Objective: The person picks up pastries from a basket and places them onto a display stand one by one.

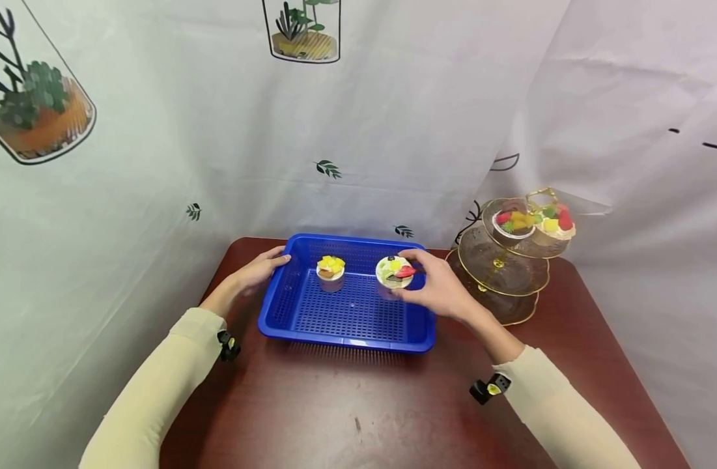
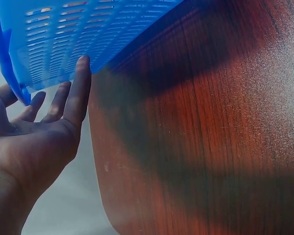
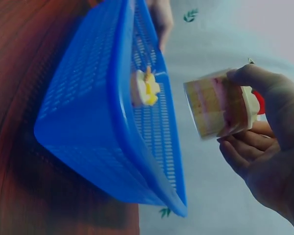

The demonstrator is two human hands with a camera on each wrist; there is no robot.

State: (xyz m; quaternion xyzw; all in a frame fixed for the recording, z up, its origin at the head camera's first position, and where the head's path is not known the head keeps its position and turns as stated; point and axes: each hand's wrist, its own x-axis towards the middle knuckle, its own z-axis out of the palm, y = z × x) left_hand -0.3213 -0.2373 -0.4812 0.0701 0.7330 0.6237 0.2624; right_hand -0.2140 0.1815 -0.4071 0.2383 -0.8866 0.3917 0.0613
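My right hand (image 1: 439, 286) grips a clear dessert cup (image 3: 218, 105) between thumb and fingers, above the right part of a blue plastic basket (image 1: 346, 342). Layers of sponge and pink filling show through its side; cream and fruit pieces top it. Inside the basket, to the left, stands another dessert cup (image 1: 331, 280) with yellow fruit on top. My left hand (image 1: 255, 270) holds the basket's left rim, the thumb over the edge and the fingers along the outer wall, as the left wrist view shows.
A three-tier stand (image 1: 499, 264) with gold-edged clear plates stands at the table's back right. Two fruit-topped dessert cups, one (image 1: 513, 225) beside the other (image 1: 553, 228), sit on its top tier. A patterned white cloth (image 1: 364, 130) hangs behind the dark red table (image 1: 335, 417).
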